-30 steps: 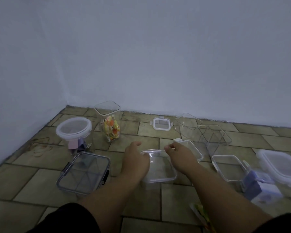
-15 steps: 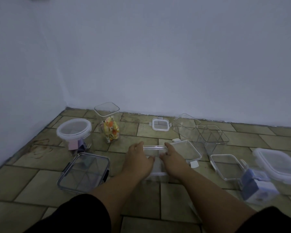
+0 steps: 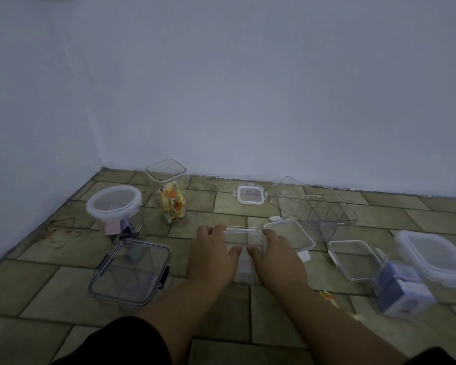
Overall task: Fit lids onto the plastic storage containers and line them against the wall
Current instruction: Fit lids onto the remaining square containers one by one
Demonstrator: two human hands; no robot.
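I see the pale wall [image 3: 221,88] filling the top half of my view, with the tiled floor [image 3: 63,272] below it. The containers are scattered across the floor, none tight against the wall.

Far right is the biggest, a rectangular tub [image 3: 437,256] with a white-rimmed lid on. Near left lies a divided box [image 3: 131,272], its dark-clipped lid in place. Behind it stands a round tub [image 3: 113,204], lidded in white, and beside that a tall jar [image 3: 169,191] with yellow and orange packets inside.

Right of centre are an open divided bin [image 3: 332,214], a tilted clear tub [image 3: 291,191] nearer the wall, an open rectangular tub [image 3: 353,259], and a loose clip lid [image 3: 290,233] lying flat. A purple-and-white box [image 3: 403,291] sits just in front of the open tub. A small square piece [image 3: 251,194] with a white rim lies near the wall.

At centre is the small clear container [image 3: 244,234]. My left grip [image 3: 211,256] and right grip [image 3: 274,256] each curl round one end of it, fingers over the far rim and thumbs nearly meeting on the near side. I cannot tell whether a lid sits on it.
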